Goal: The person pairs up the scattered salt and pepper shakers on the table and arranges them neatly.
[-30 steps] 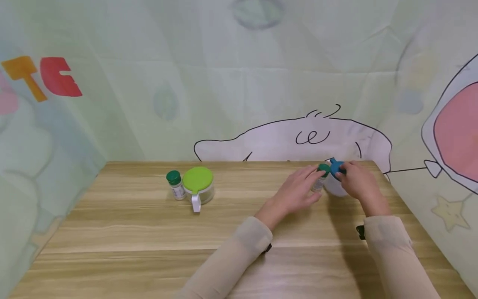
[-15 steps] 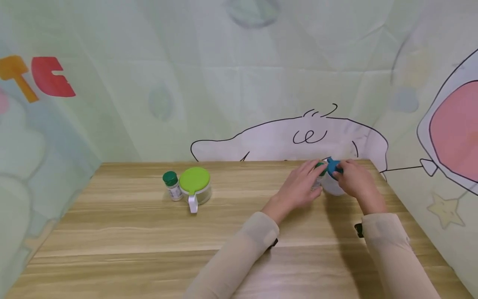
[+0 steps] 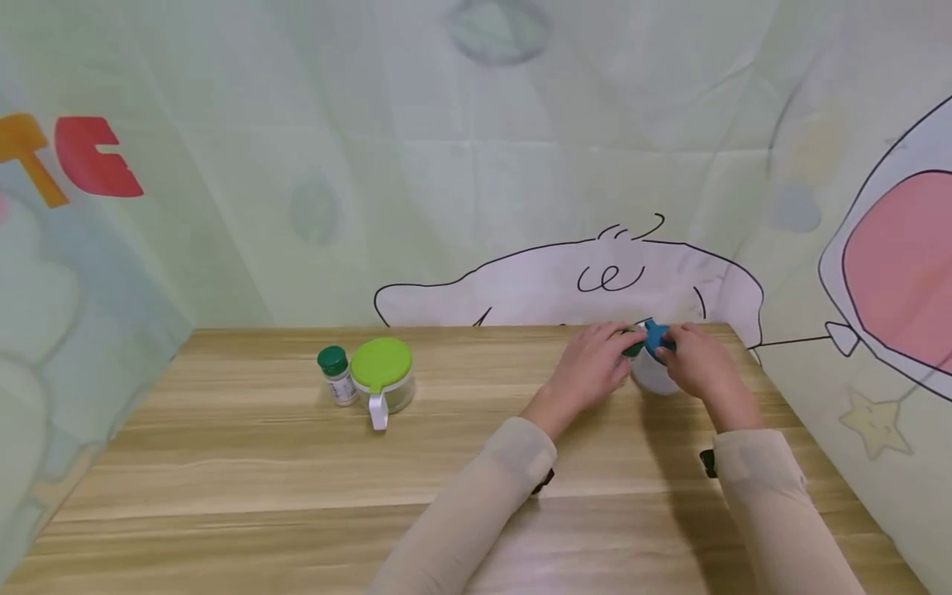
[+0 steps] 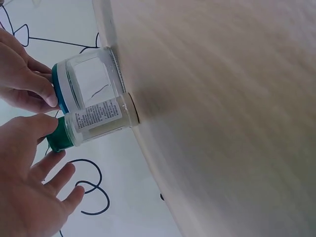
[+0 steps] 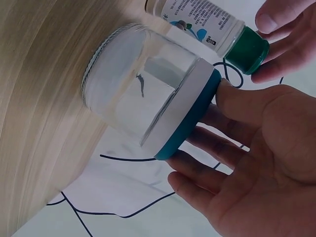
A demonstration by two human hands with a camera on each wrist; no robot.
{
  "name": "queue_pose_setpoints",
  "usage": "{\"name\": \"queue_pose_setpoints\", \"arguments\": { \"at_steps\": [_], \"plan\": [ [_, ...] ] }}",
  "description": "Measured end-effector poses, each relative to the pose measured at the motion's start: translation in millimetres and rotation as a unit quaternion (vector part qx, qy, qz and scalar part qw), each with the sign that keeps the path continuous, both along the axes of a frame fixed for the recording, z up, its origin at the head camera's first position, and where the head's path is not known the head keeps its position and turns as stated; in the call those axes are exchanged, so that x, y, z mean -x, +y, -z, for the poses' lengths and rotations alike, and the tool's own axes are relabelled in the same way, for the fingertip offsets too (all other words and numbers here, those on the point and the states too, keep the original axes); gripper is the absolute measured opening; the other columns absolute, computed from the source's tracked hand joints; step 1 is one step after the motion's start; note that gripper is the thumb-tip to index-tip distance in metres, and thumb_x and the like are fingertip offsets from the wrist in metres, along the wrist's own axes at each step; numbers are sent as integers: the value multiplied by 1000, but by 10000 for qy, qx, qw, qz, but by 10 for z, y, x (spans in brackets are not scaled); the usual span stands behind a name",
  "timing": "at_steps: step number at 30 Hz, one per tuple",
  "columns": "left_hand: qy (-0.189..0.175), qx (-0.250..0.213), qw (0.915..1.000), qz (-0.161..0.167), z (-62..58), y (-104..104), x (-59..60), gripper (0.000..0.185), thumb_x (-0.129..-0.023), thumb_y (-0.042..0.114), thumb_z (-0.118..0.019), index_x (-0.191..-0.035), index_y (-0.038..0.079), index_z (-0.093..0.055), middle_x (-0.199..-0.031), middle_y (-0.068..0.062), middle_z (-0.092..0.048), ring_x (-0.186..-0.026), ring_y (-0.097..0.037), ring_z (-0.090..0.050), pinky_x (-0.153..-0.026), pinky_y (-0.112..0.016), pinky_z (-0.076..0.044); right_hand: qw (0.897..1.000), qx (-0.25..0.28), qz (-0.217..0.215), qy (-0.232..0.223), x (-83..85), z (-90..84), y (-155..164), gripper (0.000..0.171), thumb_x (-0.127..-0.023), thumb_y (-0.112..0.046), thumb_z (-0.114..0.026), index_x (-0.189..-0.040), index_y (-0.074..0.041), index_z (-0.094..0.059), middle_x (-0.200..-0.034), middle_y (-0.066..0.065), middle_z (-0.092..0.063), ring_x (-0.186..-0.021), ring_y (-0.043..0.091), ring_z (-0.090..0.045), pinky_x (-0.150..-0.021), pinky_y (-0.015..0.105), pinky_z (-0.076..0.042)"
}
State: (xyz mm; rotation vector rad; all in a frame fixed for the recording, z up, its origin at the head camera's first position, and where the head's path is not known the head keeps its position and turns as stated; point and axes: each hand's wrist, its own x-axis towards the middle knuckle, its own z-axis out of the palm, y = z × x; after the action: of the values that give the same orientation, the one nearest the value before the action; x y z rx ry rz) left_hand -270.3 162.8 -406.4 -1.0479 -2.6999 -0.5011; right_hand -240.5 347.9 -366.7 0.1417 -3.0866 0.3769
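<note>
- wood-grain table (image 3: 297,463), cartoon-print cloth backdrop (image 3: 476,165) behind
- left hand (image 3: 587,372) pinches small green-capped bottle (image 4: 96,121)
- right hand (image 3: 699,368) grips teal-lidded glass jar (image 5: 148,89)
- green-lidded jar (image 3: 383,380) far left

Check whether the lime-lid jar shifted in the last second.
No. The lime-lid jar sits as before, right beside the green-capped bottle and equally short of the table's far edge; only the camera shifted.

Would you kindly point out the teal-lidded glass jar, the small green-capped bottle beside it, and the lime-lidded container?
teal-lidded glass jar (image 5: 133,94), right wrist view, on its clear glass wall.
green-capped bottle (image 4: 98,118), left wrist view, on its printed label.
lime-lidded container (image 3: 381,364), head view, on the lime lid's top.
</note>
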Motion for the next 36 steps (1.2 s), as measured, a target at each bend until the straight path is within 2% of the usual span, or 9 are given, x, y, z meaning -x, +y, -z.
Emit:
{"name": "queue_pose_setpoints", "arguments": {
  "at_steps": [7,15,21,26,31,36],
  "plan": [
    [182,-156,9996,-175,-49,27,-30,40,-105,34,-68,-145,31,-64,-144,7,-62,-128,-17,-56,-106,-35,-48,10000,-15,-11,33,12,12,20,43,-107,-14,-60,-133,19,-55,-131,40,-56,-114,56,-60,-100,67,-49],
    [224,-370,9988,-241,-49,27,-58,34,-101,36,-73,-135,30,-70,-137,7,-66,-121,-15,-58,-104,-34,-48,10000,23,66,-60,12,0,0,44,-107,-16,-60,-134,19,-54,-132,40,-55,-115,56,-59,-101,68,-48],
    [147,-697,9972,-204,-46,-6,-59,30,-100,33,-75,-129,27,-73,-125,4,-67,-114,-15,-58,-101,-31,-48,10000,62,39,-10,14,11,15,44,-107,-15,-61,-134,19,-54,-131,40,-56,-114,56,-59,-101,68,-48],
    [85,-878,9960,-169,-59,-83,-83,29,-99,32,-76,-127,26,-74,-121,2,-68,-112,-15,-59,-99,-30,-49,9999,117,21,-49,17,20,8,45,-107,-15,-61,-136,19,-53,-133,40,-55,-116,56,-58,-102,68,-47],
    [111,-859,9962,-125,-106,-158,-108,30,-98,36,-76,-127,26,-74,-118,3,-67,-108,-14,-59,-95,-28,-49,9996,238,35,-142,19,9,38,46,-108,-15,-60,-138,19,-52,-136,41,-52,-121,58,-55,-104,69,-45],
    [30,-772,9968,-185,-156,-264,-108,33,-98,37,-74,-129,26,-73,-117,3,-66,-106,-13,-59,-95,-28,-50,9995,256,-79,-142,27,-4,56,45,-107,-15,-61,-134,20,-54,-130,40,-55,-115,56,-58,-99,68,-48]
  ]
}}
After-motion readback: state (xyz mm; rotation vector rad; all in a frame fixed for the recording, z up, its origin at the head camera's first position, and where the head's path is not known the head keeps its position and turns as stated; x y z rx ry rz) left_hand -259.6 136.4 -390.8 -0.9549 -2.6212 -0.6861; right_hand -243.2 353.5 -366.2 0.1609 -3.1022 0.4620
